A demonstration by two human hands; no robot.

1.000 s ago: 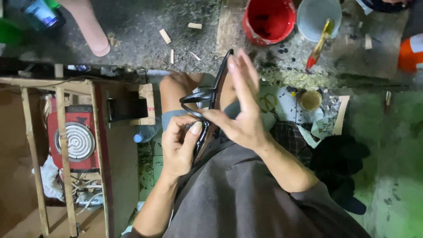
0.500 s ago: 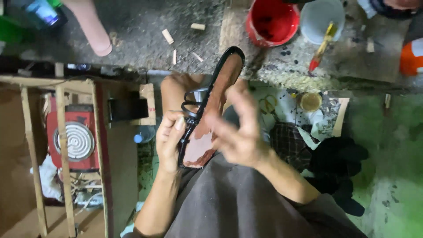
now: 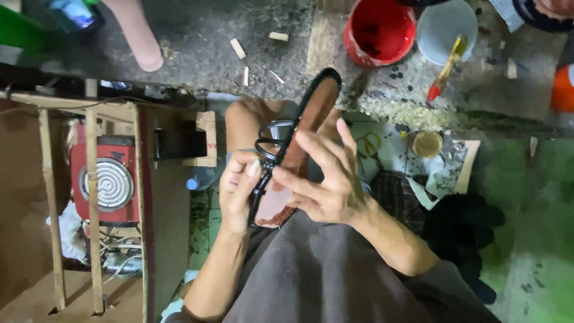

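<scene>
A black sandal with a brown sole (image 3: 308,116) rests across my lap, its toe pointing up toward the work surface and its sole facing me. My left hand (image 3: 238,190) grips the sandal's black edge and straps near the heel, thumb pressed on top. My right hand (image 3: 323,176) lies on the brown sole with its fingers spread apart, pressing against it.
A red bucket (image 3: 379,30) and a pale bucket holding a red-handled brush (image 3: 445,69) stand on the grey surface ahead. Another person's foot (image 3: 136,33) is at top left. A red electric hotplate (image 3: 107,182) sits in a wooden frame on the left. Scissors (image 3: 369,143) lie near a small jar (image 3: 427,143).
The sandal has turned from edge-on to showing its brown sole. My right hand has slid down along the sole toward the heel, and my left hand has shifted its grip.
</scene>
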